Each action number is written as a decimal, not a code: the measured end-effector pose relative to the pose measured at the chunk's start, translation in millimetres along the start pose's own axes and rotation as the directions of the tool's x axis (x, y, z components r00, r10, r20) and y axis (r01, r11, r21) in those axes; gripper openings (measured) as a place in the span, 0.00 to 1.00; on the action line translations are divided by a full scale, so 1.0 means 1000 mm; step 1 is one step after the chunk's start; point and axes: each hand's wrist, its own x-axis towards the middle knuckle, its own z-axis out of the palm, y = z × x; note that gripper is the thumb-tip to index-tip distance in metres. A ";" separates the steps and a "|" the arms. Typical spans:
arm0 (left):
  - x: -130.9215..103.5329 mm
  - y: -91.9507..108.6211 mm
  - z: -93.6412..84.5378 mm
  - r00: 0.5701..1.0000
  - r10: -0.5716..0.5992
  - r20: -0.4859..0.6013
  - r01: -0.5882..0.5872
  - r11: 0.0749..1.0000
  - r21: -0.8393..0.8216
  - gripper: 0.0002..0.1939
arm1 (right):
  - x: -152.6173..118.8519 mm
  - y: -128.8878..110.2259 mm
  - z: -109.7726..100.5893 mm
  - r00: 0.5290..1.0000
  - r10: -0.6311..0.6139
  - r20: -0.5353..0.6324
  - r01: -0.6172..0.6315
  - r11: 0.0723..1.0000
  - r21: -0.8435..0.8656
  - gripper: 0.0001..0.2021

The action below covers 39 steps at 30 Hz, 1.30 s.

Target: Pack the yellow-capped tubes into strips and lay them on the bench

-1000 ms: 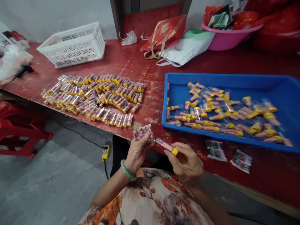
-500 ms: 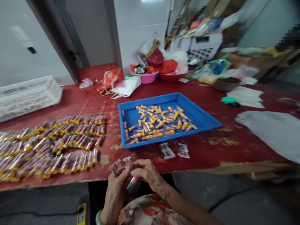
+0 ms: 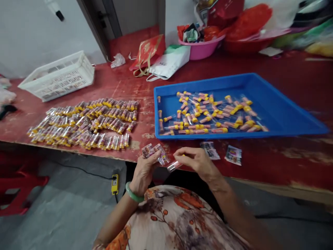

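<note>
My left hand [image 3: 145, 170], with a green bangle at its wrist, pinches a few small printed clear packets [image 3: 162, 155] at the table's front edge. Just to the right, my right hand [image 3: 200, 163] grips a clear capped tube [image 3: 173, 166] by its yellow end, the clear end pointing toward the left hand. Beyond the hands is a blue tray [image 3: 283, 116] where many yellow-capped tubes with pink contents [image 3: 205, 118] lie loose. Two flat spots of printed packets lie before it: a small group [image 3: 210, 151] and a single one [image 3: 233, 155].
Rows of wrapped tubes [image 3: 85, 126] cover the left of the red table [image 3: 145, 111]. Behind them stands a white plastic basket [image 3: 65, 78]. Bags [image 3: 169, 64] and a pink basin [image 3: 203, 50] sit at the back. A yellow power strip [image 3: 114, 184] lies on the floor.
The view has turned left and down. The tube, earlier low between both hands, is now raised and apart from the left hand's packets, held by the right hand.
</note>
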 end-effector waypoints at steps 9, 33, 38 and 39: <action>0.009 0.005 -0.008 0.968 -0.185 -0.171 0.134 0.953 -0.273 0.11 | -0.014 0.030 0.022 0.883 -0.326 -0.338 0.350 0.937 0.013 0.04; 0.002 -0.003 -0.007 0.979 -0.186 -0.083 0.157 0.948 -0.276 0.13 | -0.020 0.027 0.040 0.390 -0.893 0.225 0.471 -0.017 -0.882 0.14; 0.000 -0.007 -0.008 0.997 -0.059 -0.042 0.048 0.975 -0.216 0.17 | -0.019 0.033 0.050 0.506 -0.862 -0.002 0.585 0.345 -0.734 0.21; 0.000 -0.006 -0.010 0.998 -0.040 -0.040 0.031 0.976 -0.214 0.17 | -0.017 0.035 0.051 0.568 -0.822 -0.038 0.627 0.462 -0.627 0.21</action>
